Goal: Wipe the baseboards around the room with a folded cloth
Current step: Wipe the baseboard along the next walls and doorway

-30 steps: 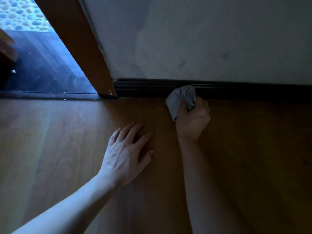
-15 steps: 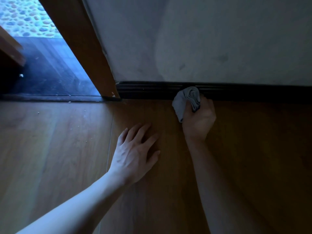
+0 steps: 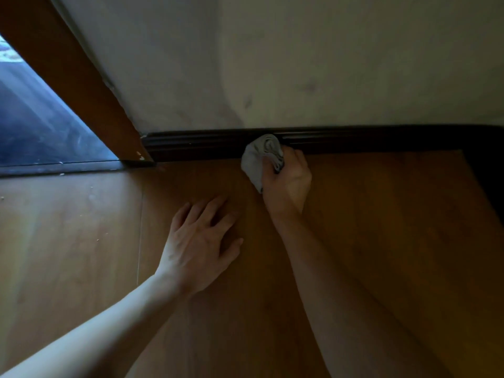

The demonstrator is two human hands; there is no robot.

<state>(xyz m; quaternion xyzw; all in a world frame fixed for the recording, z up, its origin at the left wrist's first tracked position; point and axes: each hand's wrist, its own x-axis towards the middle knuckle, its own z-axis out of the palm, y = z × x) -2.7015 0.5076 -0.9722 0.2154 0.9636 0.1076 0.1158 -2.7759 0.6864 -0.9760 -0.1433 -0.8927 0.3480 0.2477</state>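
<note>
My R hand (image 3: 289,184) grips cloth (image 3: 259,156) on baseboard (image 3: 354,143), 12 o'clock; barely shifted. L hand (image 3: 199,241) flat on floor (image 3: 381,241). 3 o'clock stretch prob. pending.

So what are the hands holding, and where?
The right hand grips the cloth by its bunched right side. The left hand holds nothing; it rests flat on the floor.

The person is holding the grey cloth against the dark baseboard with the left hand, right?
Not quite. It is the right hand that grips the grey cloth against the dark baseboard. The left hand rests flat on the floor. The head view shows it.
</note>
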